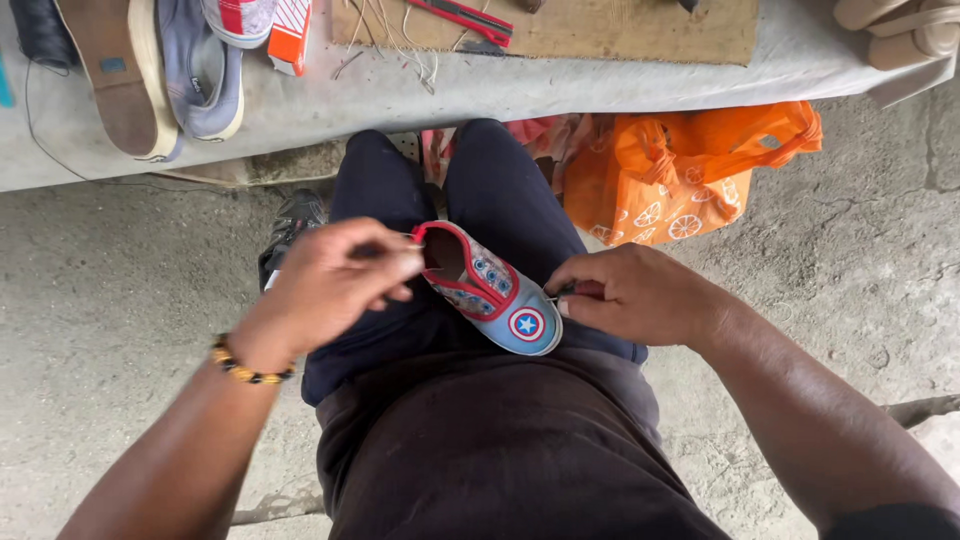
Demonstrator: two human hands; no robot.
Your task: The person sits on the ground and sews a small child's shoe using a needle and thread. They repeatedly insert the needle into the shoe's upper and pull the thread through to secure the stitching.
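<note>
Together 2 hands (left, right) grip small shoe.

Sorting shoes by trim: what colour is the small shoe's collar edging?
Red, on the small shoe; head view shows it.

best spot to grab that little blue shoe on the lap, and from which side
Probably the red-trimmed heel rim of the shoe, coming from the left, where the left hand already pinches it. The opening faces up there, giving an edge to pinch; the rounded toe beside the right hand offers none.
</note>
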